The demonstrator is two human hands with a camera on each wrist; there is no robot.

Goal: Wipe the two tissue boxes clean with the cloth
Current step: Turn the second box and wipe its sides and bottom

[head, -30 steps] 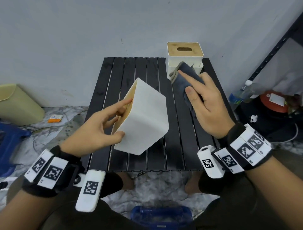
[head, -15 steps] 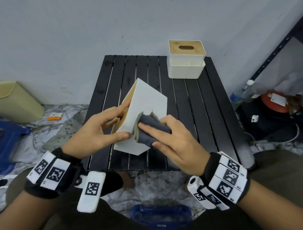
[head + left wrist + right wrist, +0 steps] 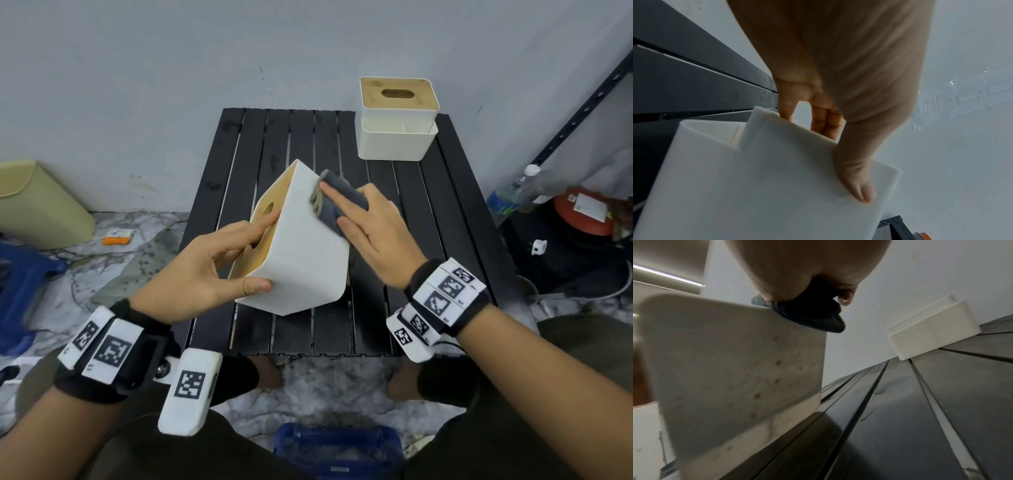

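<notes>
A white tissue box (image 3: 301,260) with a wooden lid stands tilted on one edge on the black slatted table (image 3: 411,240). My left hand (image 3: 263,251) grips it, thumb on the white side and fingers on the lid. The left wrist view shows the same grip on the box (image 3: 777,186). My right hand (image 3: 334,205) holds a dark grey cloth (image 3: 346,188) bunched against the box's far upper edge. Seen from the right wrist, the cloth (image 3: 813,316) sits on top of the speckled box (image 3: 735,361). The second tissue box (image 3: 397,137) stands untouched at the table's far right corner.
The table backs onto a grey wall. A beige bin (image 3: 37,205) and a blue stool (image 3: 20,284) stand on the floor to the left. On the right are a black rack upright (image 3: 582,102), a bottle (image 3: 513,192) and a red-lidded pot (image 3: 582,212). A blue crate (image 3: 335,448) sits below.
My right hand brought the cloth from near the far box onto the tilted box's near face, then swept it up to the far upper edge. My left hand kept its hold.
</notes>
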